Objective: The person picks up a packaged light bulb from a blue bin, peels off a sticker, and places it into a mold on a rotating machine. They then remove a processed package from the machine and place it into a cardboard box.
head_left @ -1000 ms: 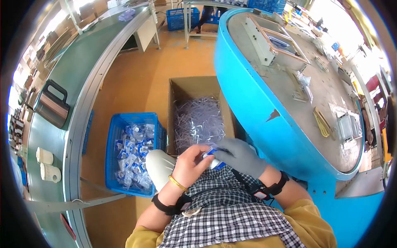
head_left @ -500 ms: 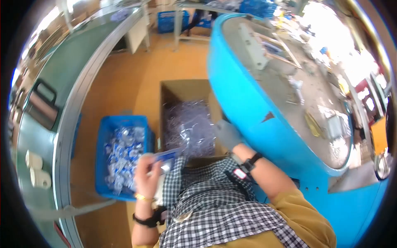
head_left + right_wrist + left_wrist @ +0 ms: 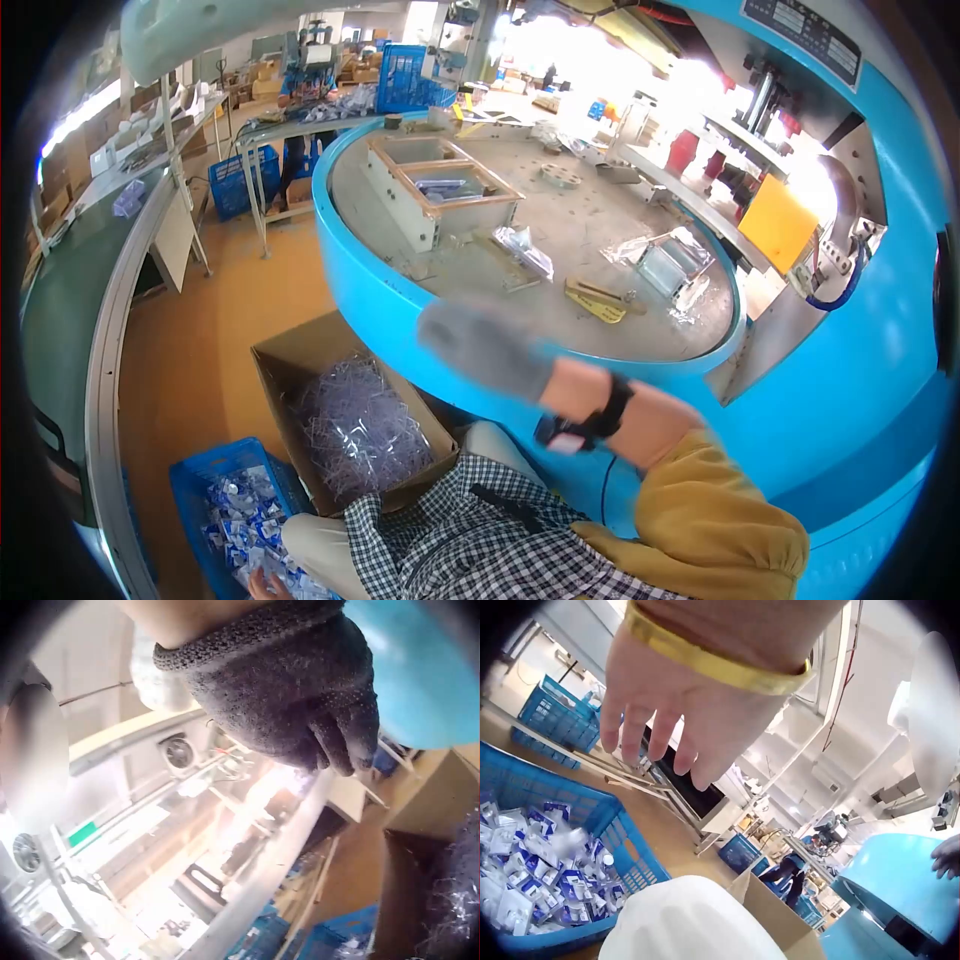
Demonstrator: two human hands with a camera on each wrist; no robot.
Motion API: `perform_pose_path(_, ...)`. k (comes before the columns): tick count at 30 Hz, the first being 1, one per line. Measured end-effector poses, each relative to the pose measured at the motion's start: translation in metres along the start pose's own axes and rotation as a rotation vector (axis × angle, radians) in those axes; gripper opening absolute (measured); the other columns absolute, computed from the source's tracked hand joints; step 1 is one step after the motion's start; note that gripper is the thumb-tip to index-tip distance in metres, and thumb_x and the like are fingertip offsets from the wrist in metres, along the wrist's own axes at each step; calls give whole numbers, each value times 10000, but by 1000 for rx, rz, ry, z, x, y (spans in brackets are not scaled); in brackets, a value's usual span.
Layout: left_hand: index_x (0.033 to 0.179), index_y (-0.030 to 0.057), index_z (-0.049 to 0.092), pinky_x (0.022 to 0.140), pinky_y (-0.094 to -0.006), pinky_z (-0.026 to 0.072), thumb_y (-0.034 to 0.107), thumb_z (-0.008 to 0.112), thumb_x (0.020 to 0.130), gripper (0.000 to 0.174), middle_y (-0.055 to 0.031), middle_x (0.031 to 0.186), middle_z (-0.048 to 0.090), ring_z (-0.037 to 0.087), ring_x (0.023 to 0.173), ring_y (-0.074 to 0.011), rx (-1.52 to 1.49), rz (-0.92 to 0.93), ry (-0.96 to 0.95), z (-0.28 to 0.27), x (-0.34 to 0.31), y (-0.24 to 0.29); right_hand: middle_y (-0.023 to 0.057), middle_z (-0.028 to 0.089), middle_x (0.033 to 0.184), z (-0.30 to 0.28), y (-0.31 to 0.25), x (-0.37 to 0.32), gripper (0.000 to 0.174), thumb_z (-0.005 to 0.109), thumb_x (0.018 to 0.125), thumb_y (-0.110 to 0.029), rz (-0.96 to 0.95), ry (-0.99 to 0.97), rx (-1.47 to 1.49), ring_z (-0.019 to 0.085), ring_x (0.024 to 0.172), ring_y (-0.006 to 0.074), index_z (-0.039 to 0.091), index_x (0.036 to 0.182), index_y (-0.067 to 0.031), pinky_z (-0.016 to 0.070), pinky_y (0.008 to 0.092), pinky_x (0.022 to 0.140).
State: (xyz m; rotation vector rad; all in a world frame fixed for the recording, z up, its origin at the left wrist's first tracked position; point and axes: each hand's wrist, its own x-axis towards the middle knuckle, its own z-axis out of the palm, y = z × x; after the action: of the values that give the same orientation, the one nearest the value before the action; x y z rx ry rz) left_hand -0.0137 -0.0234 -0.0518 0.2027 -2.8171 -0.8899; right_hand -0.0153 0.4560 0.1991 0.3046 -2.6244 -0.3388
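In the head view the bare left hand is at the bottom edge, over the blue basket of small clear packs with blue cards. The left wrist view shows that hand with fingers spread and hanging, holding nothing; a blurred pack lies above the basket's pile. My gloved right hand is raised over the near rim of the round blue-edged table, blurred. Seen from the right wrist, the glove has its fingers loosely bent, with nothing visible in them.
A cardboard box of clear plastic strips stands between basket and table. On the table lie a framed fixture, a yellow-marked tool and a clear-wrapped block. A green conveyor runs along the left.
The view has swung right and up. Both hands first met at a blue-carded pack; the left hand carried it to the basket and let go. The right hand moved away toward the round table.
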Motion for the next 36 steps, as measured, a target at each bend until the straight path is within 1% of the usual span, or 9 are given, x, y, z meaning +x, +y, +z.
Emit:
perform_pose_path(8, 987, 18, 655, 730, -363, 504, 187, 622, 859, 214, -179, 962, 649, 619, 870, -293, -169, 161, -94, 8, 7, 76, 176, 652, 843, -13, 128, 30, 229, 559, 793, -253, 613, -371, -255, 651, 783, 321, 646, 845, -47, 521, 413, 670)
perform_pose_path(14, 1025, -5, 610, 766, -324, 503, 108, 592, 868, 194, -156, 1025, 597, 597, 914, -267, -397, 232, -156, 11, 5, 111, 166, 652, 826, -45, 139, 14, 194, 552, 787, -200, 541, -228, -295, 647, 784, 332, 646, 865, -48, 516, 430, 667)
perform_pose_path(19, 1041, 9, 586, 779, -311, 506, -38, 606, 790, 256, -129, 1050, 559, 584, 934, -219, -638, 360, -204, 13, 5, 163, 133, 599, 752, -112, 77, 0, 186, 557, 815, -188, 487, 93, 257, 600, 693, 248, 587, 878, -17, 475, 377, 632)
perform_pose_path(24, 1101, 42, 561, 901, -382, 449, -9, 734, 659, 478, -156, 1243, 482, 486, 1138, -305, -695, 705, -55, -17, -11, 258, -3, 596, 814, -89, -2, -8, 159, 592, 857, -166, 516, -298, 1304, 534, 735, 54, 600, 938, -29, 448, 242, 637)
perform_pose_path(28, 1023, 119, 597, 946, -470, 406, 3, 764, 554, 511, -173, 1231, 486, 463, 1154, -406, -561, 1133, 61, -25, -16, 272, 28, 635, 937, -44, -44, -15, 266, 585, 881, -184, 600, -647, 1646, 559, 837, 78, 603, 1078, -7, 450, 218, 744)
perform_pose_path(31, 922, 82, 608, 829, -370, 457, -1, 720, 664, 294, -73, 932, 615, 589, 944, -237, -489, 1196, -70, -34, -17, 271, 55, 635, 965, -7, -56, -28, 307, 577, 889, -181, 539, -631, 1656, 566, 885, 104, 586, 1128, 12, 451, 231, 785)
perform_pose_path(32, 922, 82, 608, 829, -370, 457, -1, 720, 664, 294, -73, 932, 615, 589, 944, -237, -479, 1190, -72, -31, -22, 266, 55, 635, 965, -5, -57, -30, 307, 577, 889, -181, 534, -637, 1665, 566, 885, 104, 586, 1128, 12, 451, 231, 785)
perform_pose_path(34, 900, 59, 595, 732, -248, 449, 35, 688, 786, 150, -4, 838, 616, 567, 785, -95, -840, 384, -473, -18, -37, 253, 76, 632, 1011, 0, -56, -35, 335, 575, 901, -196, 777, -511, 1698, 568, 938, 129, 574, 1157, 19, 446, 251, 835)
perform_pose_path(36, 919, 52, 602, 681, -222, 449, 47, 671, 821, 121, 2, 820, 616, 567, 756, -78, -1068, 231, -561, -3, -38, 249, 79, 633, 1020, 42, -61, -60, 337, 575, 905, -197, 752, -426, 1864, 575, 936, 132, 571, 1164, 20, 454, 259, 837)
